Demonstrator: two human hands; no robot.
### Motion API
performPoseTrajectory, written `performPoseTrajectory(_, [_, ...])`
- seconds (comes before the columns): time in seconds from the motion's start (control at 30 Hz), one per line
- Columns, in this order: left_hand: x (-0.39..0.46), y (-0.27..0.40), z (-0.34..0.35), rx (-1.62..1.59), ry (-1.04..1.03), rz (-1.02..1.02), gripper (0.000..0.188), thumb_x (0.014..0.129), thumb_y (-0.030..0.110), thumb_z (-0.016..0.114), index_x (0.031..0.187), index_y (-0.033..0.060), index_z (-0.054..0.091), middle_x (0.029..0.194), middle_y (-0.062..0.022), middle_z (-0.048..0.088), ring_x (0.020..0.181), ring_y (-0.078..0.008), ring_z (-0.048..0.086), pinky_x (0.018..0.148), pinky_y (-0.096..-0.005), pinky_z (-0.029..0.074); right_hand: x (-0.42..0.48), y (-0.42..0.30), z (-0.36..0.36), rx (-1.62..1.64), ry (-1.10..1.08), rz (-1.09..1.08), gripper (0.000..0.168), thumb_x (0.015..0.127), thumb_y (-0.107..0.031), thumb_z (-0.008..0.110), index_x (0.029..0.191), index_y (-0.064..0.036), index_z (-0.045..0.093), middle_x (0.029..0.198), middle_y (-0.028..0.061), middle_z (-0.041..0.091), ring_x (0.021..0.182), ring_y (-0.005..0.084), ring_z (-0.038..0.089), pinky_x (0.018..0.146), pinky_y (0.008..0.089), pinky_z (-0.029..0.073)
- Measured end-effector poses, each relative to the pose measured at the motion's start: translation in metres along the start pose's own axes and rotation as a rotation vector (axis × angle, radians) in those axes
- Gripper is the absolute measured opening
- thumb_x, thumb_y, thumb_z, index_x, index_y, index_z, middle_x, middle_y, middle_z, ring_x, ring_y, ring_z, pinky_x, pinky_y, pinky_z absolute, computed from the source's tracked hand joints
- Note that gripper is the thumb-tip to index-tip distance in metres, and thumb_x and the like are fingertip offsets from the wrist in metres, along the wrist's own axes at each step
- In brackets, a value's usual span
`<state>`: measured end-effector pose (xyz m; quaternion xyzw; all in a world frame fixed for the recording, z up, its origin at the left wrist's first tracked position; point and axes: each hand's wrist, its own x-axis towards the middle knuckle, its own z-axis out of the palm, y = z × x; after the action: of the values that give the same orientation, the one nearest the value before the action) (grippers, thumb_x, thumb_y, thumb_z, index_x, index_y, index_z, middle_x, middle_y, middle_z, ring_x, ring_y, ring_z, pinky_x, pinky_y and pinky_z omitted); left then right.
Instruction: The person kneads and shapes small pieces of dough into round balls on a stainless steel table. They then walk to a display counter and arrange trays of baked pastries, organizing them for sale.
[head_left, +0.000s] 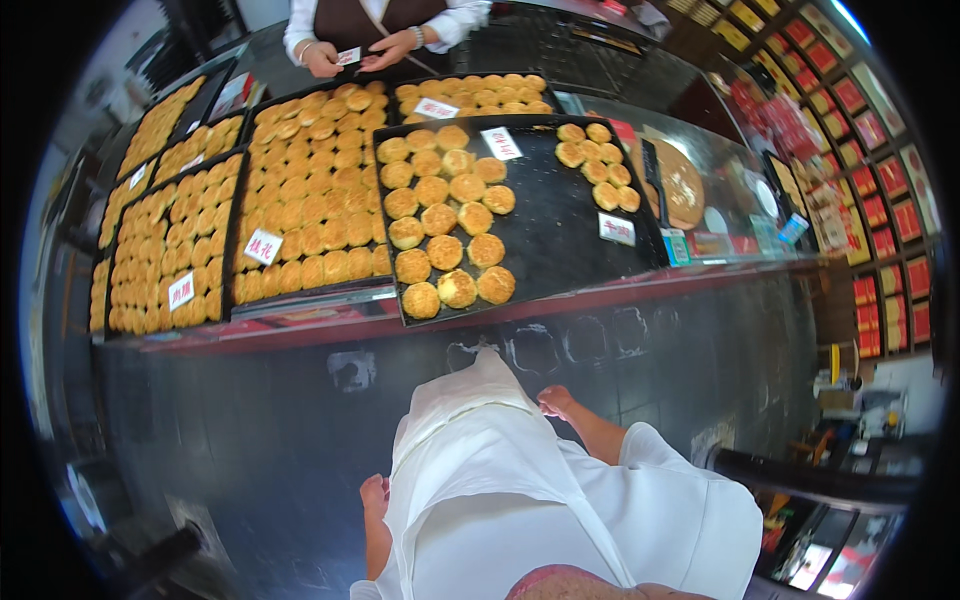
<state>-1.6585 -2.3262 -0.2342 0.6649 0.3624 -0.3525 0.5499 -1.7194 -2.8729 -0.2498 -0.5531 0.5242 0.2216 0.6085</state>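
My left hand (374, 490) hangs beside the white apron (480, 442), its fingers partly hidden by the cloth. On the other side, my right hand (555, 401) is loosely curled, and nothing shows in it. Both hands are low and apart from the counter. Before me a black baking tray (547, 232) juts slightly over the counter's front edge. Round golden-brown pastries (445, 253) stand in rows on its left half, and a smaller group of pastries (596, 165) sits at its right back. Two white cards with writing, a back card (501, 143) and a front card (616, 229), lie on this tray.
More full pastry trays (311, 202) fill the counter's left side. A round wooden board (679, 180) and a dark-bladed cleaver (655, 180) lie to the right. Behind the counter a person's hands (352, 58) hold a small card. Shelves with red boxes (874, 214) line the right wall.
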Motion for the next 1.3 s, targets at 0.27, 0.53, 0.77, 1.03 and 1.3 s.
performPoseTrajectory(0.27, [0.002,0.025,0.009,-0.018,-0.035,0.046,0.007,0.094,0.016,0.060,0.094,0.0121,0.066,0.079,-0.0001,0.066,0.067,-0.0121,0.060,0.057,-0.0294,0.045,-0.021,0.005,0.002,-0.034,-0.015,0.045,0.007,0.083,-0.005,0.060,0.085,0.001,0.065,0.060,0.0083,0.054,0.043,0.0144,0.046,0.036,0.0299,0.029])
performPoseTrajectory(0.53, [-0.021,0.028,0.028,-0.033,-0.013,0.096,0.009,0.093,0.014,0.059,0.089,0.0112,0.066,0.078,0.0002,0.065,0.068,-0.0121,0.060,0.059,-0.0294,0.045,0.022,-0.015,-0.006,-0.039,-0.024,0.025,0.009,0.084,-0.006,0.061,0.086,0.001,0.066,0.071,0.0140,0.065,0.052,0.0198,0.061,0.039,0.0301,0.042])
performPoseTrajectory(0.77, [-0.043,0.025,0.049,-0.024,0.038,0.122,0.011,0.093,0.013,0.059,0.086,0.0104,0.066,0.076,0.0004,0.064,0.068,-0.0121,0.059,0.061,-0.0293,0.045,0.059,-0.017,-0.013,0.043,-0.131,0.035,0.008,0.083,-0.007,0.063,0.087,-0.001,0.065,0.070,0.0150,0.065,0.054,0.0204,0.062,0.043,0.0316,0.047])
performPoseTrajectory(1.03, [-0.055,0.025,0.078,-0.040,0.078,0.129,0.014,0.092,0.012,0.058,0.082,0.0095,0.066,0.075,0.0006,0.063,0.069,-0.0121,0.059,0.063,-0.0293,0.046,0.075,-0.040,-0.029,-0.048,-0.135,0.057,0.009,0.083,-0.009,0.065,0.088,-0.001,0.065,0.071,0.0144,0.065,0.055,0.0209,0.063,0.047,0.0315,0.052])
performPoseTrajectory(1.3, [-0.047,0.040,0.108,-0.012,0.069,0.136,0.017,0.091,0.011,0.057,0.077,0.0085,0.067,0.074,0.0009,0.062,0.070,-0.0121,0.058,0.065,-0.0293,0.046,0.091,-0.061,-0.047,-0.026,-0.146,0.032,0.010,0.084,-0.012,0.063,0.080,-0.003,0.064,0.071,0.0125,0.065,0.057,0.0199,0.063,0.051,0.0319,0.055])
